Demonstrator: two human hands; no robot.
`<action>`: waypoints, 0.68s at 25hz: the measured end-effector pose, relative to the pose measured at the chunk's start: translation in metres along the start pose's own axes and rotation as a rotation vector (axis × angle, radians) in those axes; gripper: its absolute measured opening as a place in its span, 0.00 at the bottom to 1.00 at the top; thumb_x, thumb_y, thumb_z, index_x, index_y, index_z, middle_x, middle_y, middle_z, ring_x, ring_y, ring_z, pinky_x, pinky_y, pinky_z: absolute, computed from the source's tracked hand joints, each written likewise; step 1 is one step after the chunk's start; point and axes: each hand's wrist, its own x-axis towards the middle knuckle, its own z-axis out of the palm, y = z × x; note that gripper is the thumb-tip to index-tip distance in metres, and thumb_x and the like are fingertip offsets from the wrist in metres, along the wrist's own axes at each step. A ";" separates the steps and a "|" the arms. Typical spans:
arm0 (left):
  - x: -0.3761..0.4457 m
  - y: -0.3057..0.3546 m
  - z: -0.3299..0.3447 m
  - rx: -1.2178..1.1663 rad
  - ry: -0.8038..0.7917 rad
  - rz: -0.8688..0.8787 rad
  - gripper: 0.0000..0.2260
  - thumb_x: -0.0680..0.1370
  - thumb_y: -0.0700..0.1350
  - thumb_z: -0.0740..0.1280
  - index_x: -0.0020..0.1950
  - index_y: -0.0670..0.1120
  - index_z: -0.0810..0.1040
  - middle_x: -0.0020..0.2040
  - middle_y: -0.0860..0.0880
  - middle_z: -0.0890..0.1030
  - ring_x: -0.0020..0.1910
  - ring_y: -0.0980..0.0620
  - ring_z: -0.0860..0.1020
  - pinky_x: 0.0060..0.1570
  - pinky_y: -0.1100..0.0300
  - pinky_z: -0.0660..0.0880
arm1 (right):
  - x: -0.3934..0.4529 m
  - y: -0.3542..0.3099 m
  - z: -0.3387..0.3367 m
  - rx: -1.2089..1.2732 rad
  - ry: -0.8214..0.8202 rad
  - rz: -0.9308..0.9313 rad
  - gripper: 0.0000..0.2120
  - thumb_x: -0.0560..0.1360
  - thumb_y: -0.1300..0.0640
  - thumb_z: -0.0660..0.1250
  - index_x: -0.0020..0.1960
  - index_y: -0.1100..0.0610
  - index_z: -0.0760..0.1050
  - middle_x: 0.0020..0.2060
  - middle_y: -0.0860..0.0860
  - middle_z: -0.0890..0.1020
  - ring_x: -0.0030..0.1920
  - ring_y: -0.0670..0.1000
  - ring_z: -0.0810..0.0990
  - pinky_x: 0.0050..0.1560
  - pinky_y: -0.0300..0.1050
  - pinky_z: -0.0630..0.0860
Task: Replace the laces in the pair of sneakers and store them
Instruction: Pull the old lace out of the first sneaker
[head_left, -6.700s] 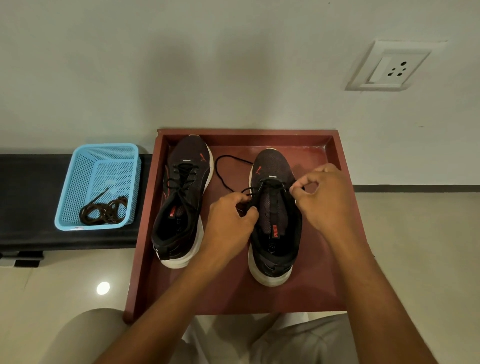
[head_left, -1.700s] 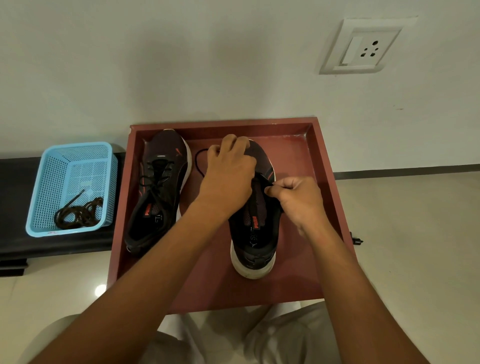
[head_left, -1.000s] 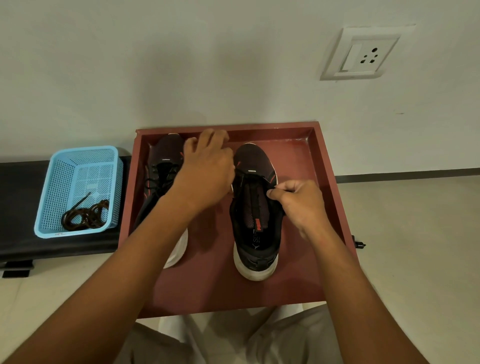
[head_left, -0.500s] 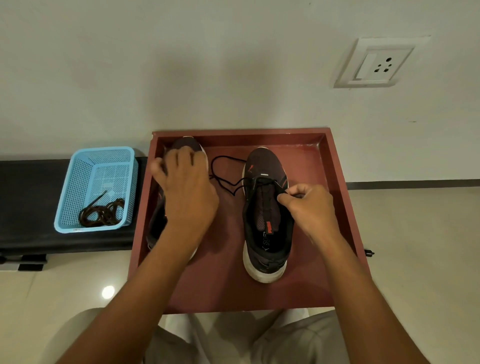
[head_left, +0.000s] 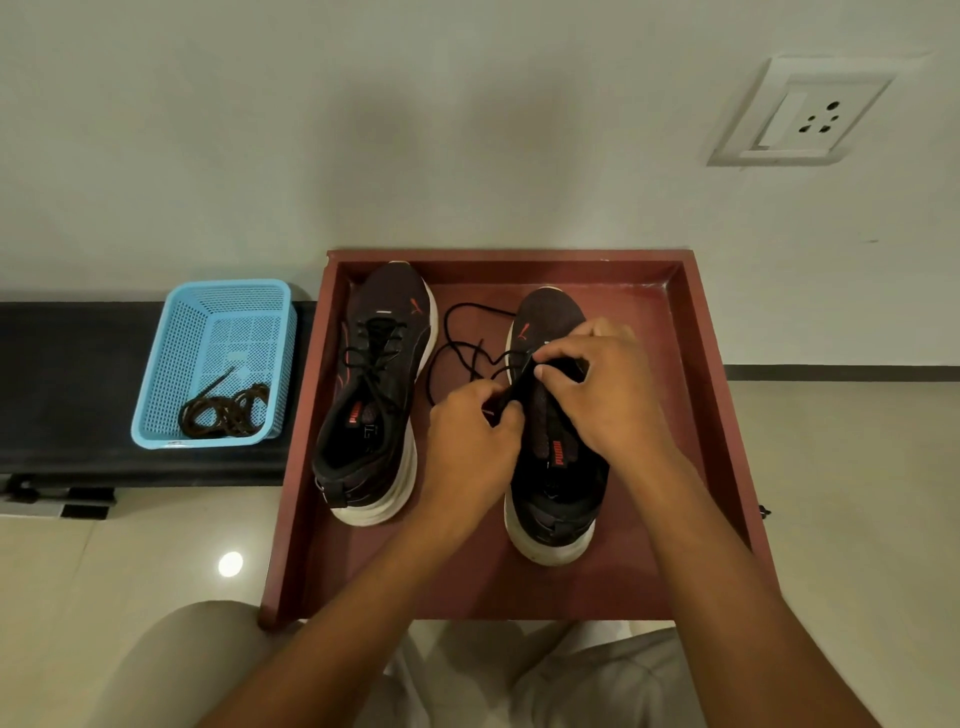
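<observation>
left hand (head_left: 470, 436) back on toe-up sneaker (head_left: 551, 441)

A white wall socket (head_left: 802, 111) sits above the tiled floor (head_left: 857, 493).

The person's left hand (head_left: 470, 441) and right hand (head_left: 605, 387) and both forearms are bare, without sleeves, and light beige trousers (head_left: 597, 675) cover the knees.

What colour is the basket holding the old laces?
Light blue basket, clearest in the head view; the coiled laces inside look dark brown.
</observation>
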 end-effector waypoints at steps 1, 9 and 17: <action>0.001 0.000 0.001 -0.023 -0.006 -0.011 0.07 0.81 0.44 0.66 0.49 0.48 0.84 0.39 0.53 0.84 0.37 0.56 0.81 0.37 0.56 0.79 | 0.001 -0.001 0.002 -0.008 0.006 0.003 0.05 0.75 0.56 0.76 0.50 0.48 0.87 0.45 0.43 0.74 0.54 0.47 0.71 0.47 0.23 0.64; 0.002 -0.004 0.003 -0.131 -0.044 -0.029 0.11 0.81 0.40 0.65 0.40 0.45 0.80 0.33 0.46 0.79 0.29 0.56 0.71 0.28 0.61 0.66 | 0.004 -0.001 0.017 -0.143 -0.007 0.020 0.02 0.76 0.55 0.74 0.46 0.50 0.85 0.46 0.44 0.74 0.53 0.47 0.66 0.50 0.37 0.66; 0.003 -0.004 0.007 -0.080 -0.006 -0.040 0.08 0.82 0.41 0.65 0.45 0.46 0.82 0.36 0.49 0.82 0.34 0.49 0.79 0.31 0.56 0.74 | 0.009 0.019 -0.012 0.309 0.187 0.300 0.17 0.78 0.56 0.62 0.31 0.47 0.68 0.33 0.41 0.73 0.33 0.41 0.69 0.38 0.44 0.64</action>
